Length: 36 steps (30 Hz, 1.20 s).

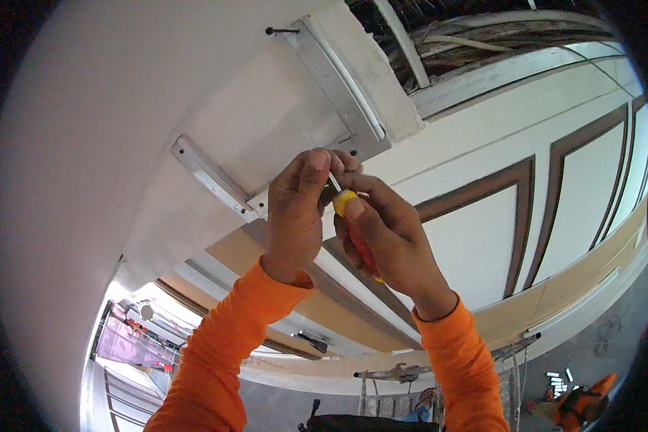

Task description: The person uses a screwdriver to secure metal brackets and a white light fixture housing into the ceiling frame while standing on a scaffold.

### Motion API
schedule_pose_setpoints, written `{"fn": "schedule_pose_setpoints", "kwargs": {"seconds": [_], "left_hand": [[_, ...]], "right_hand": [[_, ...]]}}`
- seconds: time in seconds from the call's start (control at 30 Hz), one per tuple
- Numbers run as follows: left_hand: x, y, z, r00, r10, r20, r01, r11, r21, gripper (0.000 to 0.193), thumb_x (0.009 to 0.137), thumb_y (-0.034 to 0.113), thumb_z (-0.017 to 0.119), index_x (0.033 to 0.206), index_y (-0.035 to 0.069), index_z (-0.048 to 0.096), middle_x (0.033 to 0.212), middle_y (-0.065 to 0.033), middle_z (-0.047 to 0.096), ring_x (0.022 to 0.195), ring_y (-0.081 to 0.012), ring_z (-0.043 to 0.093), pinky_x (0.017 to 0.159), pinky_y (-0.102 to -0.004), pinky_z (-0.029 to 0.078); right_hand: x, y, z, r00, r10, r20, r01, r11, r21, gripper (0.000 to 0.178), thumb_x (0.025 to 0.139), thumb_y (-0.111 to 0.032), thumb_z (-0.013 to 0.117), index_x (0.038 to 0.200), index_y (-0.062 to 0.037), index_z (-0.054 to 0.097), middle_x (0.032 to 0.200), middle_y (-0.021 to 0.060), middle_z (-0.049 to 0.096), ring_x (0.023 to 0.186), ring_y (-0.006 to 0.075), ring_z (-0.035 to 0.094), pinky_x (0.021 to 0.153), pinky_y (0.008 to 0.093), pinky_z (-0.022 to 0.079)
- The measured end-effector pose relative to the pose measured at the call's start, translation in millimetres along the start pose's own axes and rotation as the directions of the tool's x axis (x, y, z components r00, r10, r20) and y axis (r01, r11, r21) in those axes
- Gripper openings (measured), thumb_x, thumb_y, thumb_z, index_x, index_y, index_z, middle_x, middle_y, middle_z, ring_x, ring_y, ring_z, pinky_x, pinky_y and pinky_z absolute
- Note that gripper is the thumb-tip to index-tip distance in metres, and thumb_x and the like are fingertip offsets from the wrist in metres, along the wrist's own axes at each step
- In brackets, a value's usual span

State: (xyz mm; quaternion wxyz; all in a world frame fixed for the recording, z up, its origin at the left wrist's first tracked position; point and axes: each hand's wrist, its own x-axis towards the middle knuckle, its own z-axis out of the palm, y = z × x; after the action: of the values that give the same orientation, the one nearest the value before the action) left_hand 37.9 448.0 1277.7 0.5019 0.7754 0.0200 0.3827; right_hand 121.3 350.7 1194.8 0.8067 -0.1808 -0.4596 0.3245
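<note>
My right hand [403, 248] is wrapped round a screwdriver [344, 200] with a red and yellow handle, its shaft pointing up and left. Closed about the tip end of that shaft is my left hand [295, 216]; whatever its fingers pinch there is hidden. Both hands are raised just below a white ceiling surface. Beyond them a metal channel [331, 79] is fixed to it, with a dark bolt [281, 31] sticking out near the far end. A second, shorter metal strip [212, 176] sits left of my left hand.
An opening with bundled cables [475, 49] lies at the upper right. White wall panels with brown trim [527, 216] run along the right. Below are a ladder-like frame [403, 374] and a person in orange [583, 403]. Pink sheeting [126, 335] shows at lower left.
</note>
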Motion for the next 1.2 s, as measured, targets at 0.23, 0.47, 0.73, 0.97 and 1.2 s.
{"fn": "schedule_pose_setpoints", "kwargs": {"seconds": [0.23,0.47,0.73,0.97,1.2], "left_hand": [[21,7,-9,0.992,0.048,0.117,-0.092,0.912,0.400,0.030,0.100,0.032,0.061,0.106,0.003,0.065,0.103,-0.0072,0.070,0.093,-0.0207,0.067,0.082,-0.0326,0.054],[125,44,-62,0.240,0.316,0.918,-0.842,-0.403,0.359,0.060,0.081,0.040,0.077,0.132,0.012,0.059,0.135,-0.0103,0.059,0.129,-0.0316,0.054,0.110,-0.0504,0.040],[164,46,-54,0.239,0.116,0.964,-0.844,-0.466,0.265,0.082,0.067,0.055,0.072,0.142,0.024,0.054,0.139,-0.0070,0.055,0.137,-0.0289,0.047,0.116,-0.0551,0.032],[165,43,-50,0.224,0.114,0.968,-0.812,-0.528,0.250,0.071,0.075,0.059,0.065,0.136,0.023,0.058,0.131,-0.0068,0.057,0.129,-0.0320,0.051,0.111,-0.0573,0.035],[163,44,-50,0.268,0.082,0.960,-0.816,-0.510,0.272,0.075,0.079,0.063,0.062,0.141,0.022,0.054,0.141,-0.0067,0.053,0.137,-0.0314,0.045,0.115,-0.0573,0.030]], "right_hand": [[11,-6,-3,0.997,-0.054,-0.059,0.047,0.992,-0.116,0.037,0.106,-0.030,0.051,0.133,-0.0046,0.054,0.076,-0.0042,0.051,0.058,0.0034,0.045,0.049,0.0206,0.039],[31,26,-50,0.835,-0.365,-0.411,0.285,0.927,-0.245,0.025,0.103,-0.024,0.059,0.118,-0.0054,0.054,0.073,-0.0051,0.049,0.057,0.0014,0.042,0.048,0.0188,0.035],[65,23,-34,0.776,-0.495,-0.391,0.327,0.846,-0.421,0.032,0.096,-0.021,0.071,0.119,-0.0029,0.058,0.071,-0.0028,0.055,0.060,0.0032,0.047,0.051,0.0204,0.038],[74,11,-38,0.760,-0.540,-0.362,0.149,0.686,-0.712,0.030,0.090,-0.023,0.074,0.113,-0.0043,0.066,0.069,0.0106,0.065,0.058,0.0169,0.062,0.058,0.0308,0.051],[70,0,-40,0.796,-0.518,-0.312,0.112,0.634,-0.765,0.034,0.090,-0.024,0.073,0.117,-0.0053,0.061,0.072,0.0152,0.069,0.063,0.0305,0.069,0.059,0.0379,0.053]]}}
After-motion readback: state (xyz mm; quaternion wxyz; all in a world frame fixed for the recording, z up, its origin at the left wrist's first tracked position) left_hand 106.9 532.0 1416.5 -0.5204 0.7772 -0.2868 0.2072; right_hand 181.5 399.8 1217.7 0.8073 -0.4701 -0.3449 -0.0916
